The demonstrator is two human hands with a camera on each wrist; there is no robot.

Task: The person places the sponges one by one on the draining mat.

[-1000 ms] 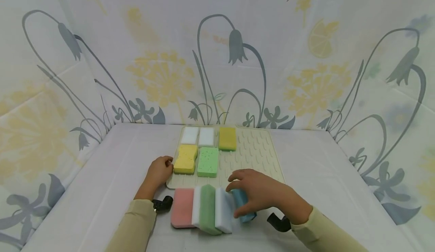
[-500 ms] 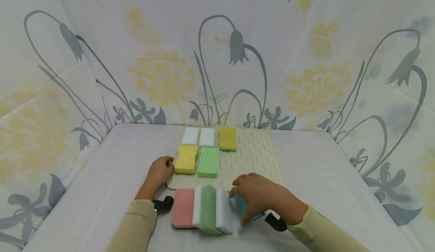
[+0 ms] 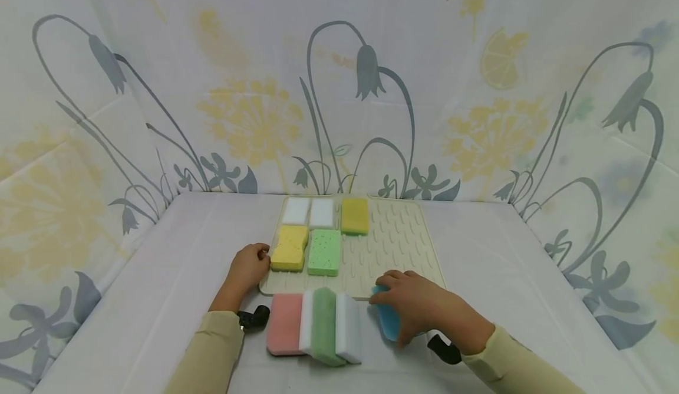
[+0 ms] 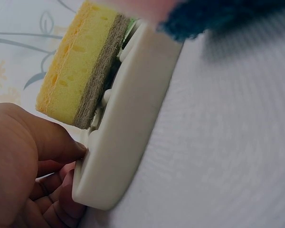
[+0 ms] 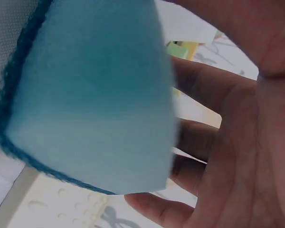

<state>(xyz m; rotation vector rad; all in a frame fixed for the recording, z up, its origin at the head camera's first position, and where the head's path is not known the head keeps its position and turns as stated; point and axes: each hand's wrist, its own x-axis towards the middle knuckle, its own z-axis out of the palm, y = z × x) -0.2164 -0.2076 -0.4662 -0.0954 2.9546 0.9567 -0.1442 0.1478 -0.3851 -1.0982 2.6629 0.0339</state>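
While the left hand [image 3: 245,271] was kept at the lower left corner of the cream mat [image 3: 403,246], its thumb and curled fingers [image 4: 52,142] were seen in the left wrist view pinching the mat's rim, just beside the yellow sponge [image 3: 289,248]. A slip was judged possible there: if that rim were tugged, the yellow sponge and the green sponge [image 3: 325,252] next to it could be shifted out of their rows. At lower centre, just below the mat's near edge, a row of standing sponges [image 3: 314,325] was left, pink, white, green and white, leaning together; a brush from the passing wrist could well have toppled them. To the right of that row, the blue sponge [image 3: 387,318] was held clear of it, gripped between thumb and curled fingers of the right hand [image 3: 419,311], at the mat's near edge. The grip looked shallow in the right wrist view [image 5: 85,109], so a drop or twist was judged the chief risk.
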